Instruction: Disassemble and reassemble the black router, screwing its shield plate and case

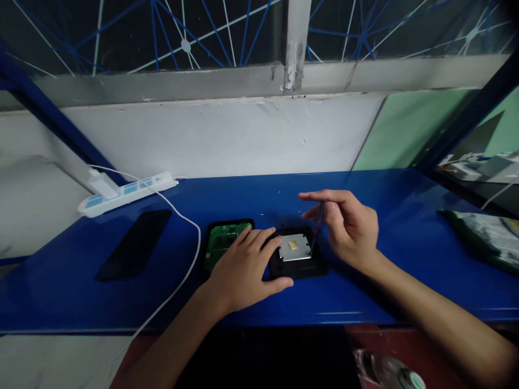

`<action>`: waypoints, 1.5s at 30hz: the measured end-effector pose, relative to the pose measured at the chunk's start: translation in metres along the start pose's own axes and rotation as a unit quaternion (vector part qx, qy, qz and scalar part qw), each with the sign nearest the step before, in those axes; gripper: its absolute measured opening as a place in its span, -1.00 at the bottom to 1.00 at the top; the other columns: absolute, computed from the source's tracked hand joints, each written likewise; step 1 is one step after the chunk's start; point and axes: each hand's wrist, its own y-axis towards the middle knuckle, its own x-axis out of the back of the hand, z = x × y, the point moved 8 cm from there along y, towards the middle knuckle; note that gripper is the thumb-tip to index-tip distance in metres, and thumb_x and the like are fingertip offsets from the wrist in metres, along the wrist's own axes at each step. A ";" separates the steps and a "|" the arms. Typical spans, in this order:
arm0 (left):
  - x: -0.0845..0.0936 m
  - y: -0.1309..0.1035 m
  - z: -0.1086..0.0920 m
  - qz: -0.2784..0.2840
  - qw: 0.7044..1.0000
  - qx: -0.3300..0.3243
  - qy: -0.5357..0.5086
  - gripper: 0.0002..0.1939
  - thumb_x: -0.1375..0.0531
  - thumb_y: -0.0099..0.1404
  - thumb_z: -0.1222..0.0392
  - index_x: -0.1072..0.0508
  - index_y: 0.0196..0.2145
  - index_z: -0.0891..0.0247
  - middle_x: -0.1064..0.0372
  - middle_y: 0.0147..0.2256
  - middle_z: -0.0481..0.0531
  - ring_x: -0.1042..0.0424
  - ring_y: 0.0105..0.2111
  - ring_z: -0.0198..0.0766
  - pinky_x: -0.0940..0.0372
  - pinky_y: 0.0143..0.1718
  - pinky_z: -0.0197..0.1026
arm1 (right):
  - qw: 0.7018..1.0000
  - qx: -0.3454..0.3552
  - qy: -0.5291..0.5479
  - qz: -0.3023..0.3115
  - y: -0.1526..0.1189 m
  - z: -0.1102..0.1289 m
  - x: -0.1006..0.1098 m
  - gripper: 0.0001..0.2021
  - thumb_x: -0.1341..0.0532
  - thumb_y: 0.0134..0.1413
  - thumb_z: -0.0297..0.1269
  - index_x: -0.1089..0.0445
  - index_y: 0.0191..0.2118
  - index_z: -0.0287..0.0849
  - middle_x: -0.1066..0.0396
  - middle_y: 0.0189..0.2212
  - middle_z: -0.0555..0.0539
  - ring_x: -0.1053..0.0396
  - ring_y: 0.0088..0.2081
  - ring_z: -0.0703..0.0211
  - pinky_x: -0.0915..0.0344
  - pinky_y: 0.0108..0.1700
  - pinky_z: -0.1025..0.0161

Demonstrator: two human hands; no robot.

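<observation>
My right hand (pixel 352 227) grips a thin screwdriver (pixel 320 222), index finger stretched out past its top. The screwdriver slants down to the right corner of a silver metal plate (pixel 302 252), which bears a small tan square pad (pixel 293 245). That plate lies in a black plastic casing half (pixel 298 269) on the table. With fingers spread, my left hand (pixel 245 267) rests at the casing's left side, the thumb along its front edge. Left of it, partly covered by the hand, is another black shell holding a green circuit board (pixel 219 246).
A black phone-like slab (pixel 135 246) lies at left on the blue table (pixel 360 302). Behind it stands a white power strip (pixel 130 194) with a plugged-in adapter and a trailing white cable (pixel 193 222). Tiny pale bits are scattered behind the casing. A shiny package (pixel 486 235) sits at right.
</observation>
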 end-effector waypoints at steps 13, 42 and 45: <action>0.016 0.002 -0.004 0.052 0.998 -0.024 -0.013 -0.26 -0.34 0.11 -0.31 -0.38 0.12 0.16 -0.31 0.17 0.14 -0.24 0.22 0.16 0.02 0.34 0.28 | 0.991 -0.055 0.095 -0.075 0.007 -0.030 0.004 -0.92 -0.08 0.38 -0.24 -0.25 -0.10 -0.07 -0.55 -0.05 -0.09 -0.59 -0.37 0.25 -0.52 -0.39 0.26; 0.015 0.043 0.029 0.003 0.997 -0.051 0.055 -0.38 0.01 0.47 -0.26 -0.37 0.16 0.32 -0.42 0.11 0.17 -0.29 0.19 0.03 0.05 0.34 0.24 | 0.973 -0.105 0.179 -0.106 0.007 -0.057 -0.008 -0.96 -0.07 0.38 -0.24 -0.18 -0.13 -0.04 -0.49 -0.13 -0.05 -0.60 -0.15 0.13 -0.57 -0.13 0.11; 0.019 0.032 0.022 -0.011 0.997 -0.055 0.049 -0.39 0.00 0.46 -0.27 -0.36 0.16 0.29 -0.41 0.12 0.15 -0.30 0.19 -0.01 0.05 0.35 0.21 | 0.976 -0.102 0.164 -0.098 0.008 -0.055 -0.007 -0.96 -0.08 0.37 -0.26 -0.20 -0.13 -0.05 -0.49 -0.17 -0.02 -0.61 -0.24 0.18 -0.56 -0.22 0.18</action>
